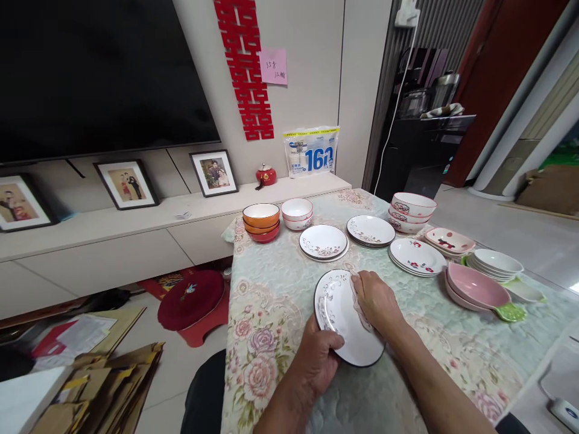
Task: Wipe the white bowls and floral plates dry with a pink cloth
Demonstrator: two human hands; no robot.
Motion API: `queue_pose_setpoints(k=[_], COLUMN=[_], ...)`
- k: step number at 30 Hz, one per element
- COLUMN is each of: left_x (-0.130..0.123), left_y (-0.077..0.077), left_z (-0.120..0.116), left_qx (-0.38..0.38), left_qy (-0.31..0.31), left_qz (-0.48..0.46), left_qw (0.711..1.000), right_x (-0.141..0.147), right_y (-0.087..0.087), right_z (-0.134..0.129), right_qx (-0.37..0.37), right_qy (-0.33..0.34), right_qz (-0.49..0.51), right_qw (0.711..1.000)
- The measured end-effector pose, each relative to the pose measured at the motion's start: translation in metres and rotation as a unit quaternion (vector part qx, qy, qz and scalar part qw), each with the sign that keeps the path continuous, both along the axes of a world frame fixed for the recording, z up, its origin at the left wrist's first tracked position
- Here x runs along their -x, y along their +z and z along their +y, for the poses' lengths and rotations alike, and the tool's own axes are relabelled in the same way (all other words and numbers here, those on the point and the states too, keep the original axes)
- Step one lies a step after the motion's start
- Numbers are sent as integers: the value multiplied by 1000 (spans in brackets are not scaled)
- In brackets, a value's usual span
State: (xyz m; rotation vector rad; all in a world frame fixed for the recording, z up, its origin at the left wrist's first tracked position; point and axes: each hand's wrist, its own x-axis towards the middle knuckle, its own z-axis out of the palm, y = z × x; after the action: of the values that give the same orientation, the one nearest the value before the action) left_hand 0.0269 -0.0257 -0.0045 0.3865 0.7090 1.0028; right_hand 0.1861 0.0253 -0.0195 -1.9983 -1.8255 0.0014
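Note:
A white plate (340,310) with a dark rim and a grey floral pattern is held tilted above the near part of the table. My left hand (316,355) grips its lower left edge, thumb on the upper face and fingers underneath. Against the right side of the plate, my right hand (374,299) presses a thin pale cloth (360,311), with the fingers bent over it. Most of the cloth is hidden under that hand. Just beyond are a short stack of white plates (323,241) and a stack of dark-rimmed plates (371,230).
On the flowered tablecloth (262,337) stand orange and red bowls (261,223), white bowls (297,211), patterned bowls (412,208), cherry-patterned plates (417,256), pink dishes (477,286) and small white dishes (496,263). A red stool (192,301) is left of the table.

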Motion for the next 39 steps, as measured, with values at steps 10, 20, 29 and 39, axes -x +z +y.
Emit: queue_pose_setpoints(k=[10, 20, 29, 39], left_x=[-3, 0, 9, 8], left_y=[-6, -8, -9, -9], left_z=[-6, 4, 14, 9], left_qx=[-37, -3, -6, -26], left_qy=[-80, -20, 12, -43], left_qz=[7, -10, -56, -35], left_qw=[996, 1000, 998, 998], right_x=[43, -2, 11, 21], right_y=[22, 7, 11, 5], right_z=[-19, -4, -15, -9], right_qx=[-109, -147, 66, -29], right_qy=[309, -27, 344, 168], right_qz=[21, 169, 145, 121], right_qw=[945, 974, 925, 978])
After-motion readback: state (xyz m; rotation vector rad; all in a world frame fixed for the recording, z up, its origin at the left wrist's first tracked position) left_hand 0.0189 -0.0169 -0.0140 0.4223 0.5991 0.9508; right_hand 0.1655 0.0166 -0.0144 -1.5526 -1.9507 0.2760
